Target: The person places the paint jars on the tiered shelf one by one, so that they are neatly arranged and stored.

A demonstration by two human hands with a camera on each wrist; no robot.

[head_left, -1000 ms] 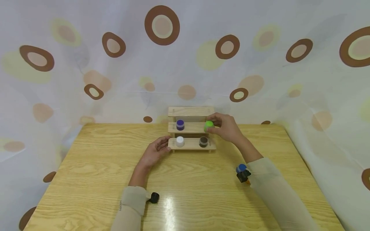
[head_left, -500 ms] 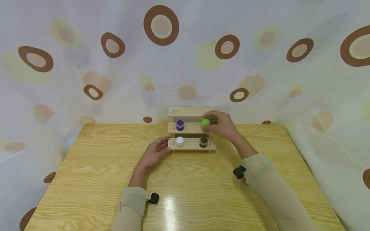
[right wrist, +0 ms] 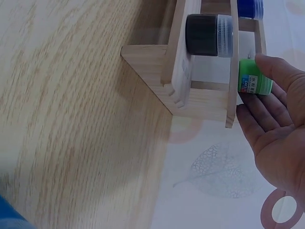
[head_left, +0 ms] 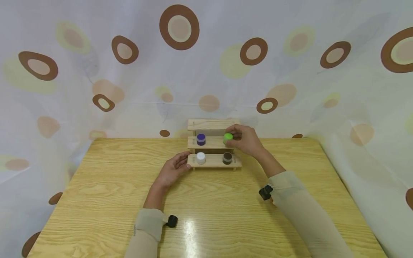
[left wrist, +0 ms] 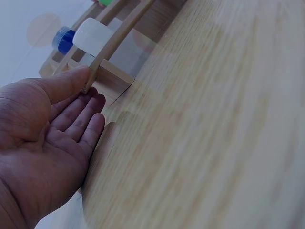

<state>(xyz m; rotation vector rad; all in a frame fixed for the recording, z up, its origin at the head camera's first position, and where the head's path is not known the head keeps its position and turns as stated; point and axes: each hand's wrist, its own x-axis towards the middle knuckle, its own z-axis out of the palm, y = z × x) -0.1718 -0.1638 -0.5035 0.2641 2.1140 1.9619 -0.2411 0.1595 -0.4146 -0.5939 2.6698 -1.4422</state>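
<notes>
A small three-tier wooden display rack (head_left: 214,124) stands at the back of the table. My right hand (head_left: 246,141) holds a green paint jar (right wrist: 255,77) between thumb and fingers, its base right at the right end of the middle tier. A purple-blue jar (head_left: 201,139) stands at that tier's left. On the bottom tier are a white jar (head_left: 200,158), left, and a black jar (head_left: 227,158), right. My left hand (head_left: 172,170) grips the bottom tier's left end, thumb (left wrist: 71,83) on top and fingers below in the left wrist view.
A blue object (right wrist: 14,214) shows at the lower left corner of the right wrist view; in the head view the right sleeve (head_left: 300,204) covers that area. A patterned cloth (head_left: 206,71) hangs behind the wooden table (head_left: 96,186), close to the rack.
My right hand has shifted the green jar slightly left along the middle tier. The right sleeve now covers the blue jar seen earlier. My left hand has stayed at the rack.
</notes>
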